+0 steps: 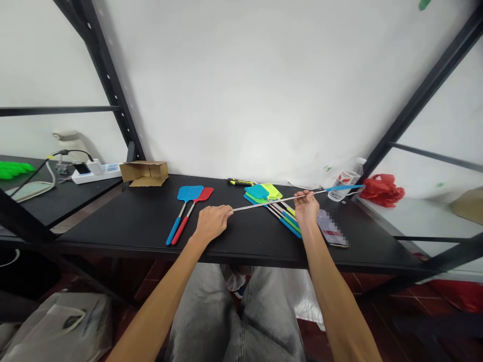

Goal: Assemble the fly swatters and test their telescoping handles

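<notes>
Stretched across in front of me is a long fly swatter (pixel 260 204) with a thin metal rod and a blue head pointing right, seen edge-on. My left hand (pixel 213 221) is closed around its handle end, hiding the grip. Near the head, my right hand (pixel 306 205) holds the rod between thumb and fingers. Behind the rod lies a pile of fly swatters (pixel 269 191) with blue, green and yellow heads, partly covered by my right hand. To the left, a blue fly swatter (pixel 190 193) lies beside a red fly swatter (pixel 204 194), their handles towards me.
An open cardboard box (pixel 145 175) stands at the back left of the black table (pixel 124 216). A box cutter (pixel 241 182) lies along the wall. On the right are a plastic bottle (pixel 345 181), a red plastic bag (pixel 384 191) and a phone (pixel 332 229). Black metal posts flank the table.
</notes>
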